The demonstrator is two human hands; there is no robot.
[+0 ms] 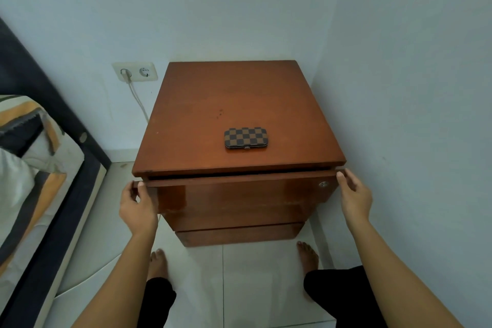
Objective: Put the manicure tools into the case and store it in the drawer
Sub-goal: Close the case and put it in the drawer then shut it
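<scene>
**Two hands on the top drawer, case on the nightstand**

A closed case [245, 137] with brown and black squares lay flat on top of a wooden nightstand [213, 104], near its front edge, in the middle of the frame. No loose tools showed anywhere.

The top drawer [239, 189] was pulled out just a little, with a dark gap under the tabletop. The left hand [137, 204] sat at the lower left of the nightstand, with its fingers curled around the left end of the drawer front. The right hand [352, 190] gripped the right end the same way. A small round lock [323, 184] shone near the right hand.

Two bare feet stood on the white floor [253, 274] at the bottom. A bed [40, 168] filled the left side. A wall socket [135, 72] with a white cord sat at the upper left of the nightstand.
</scene>
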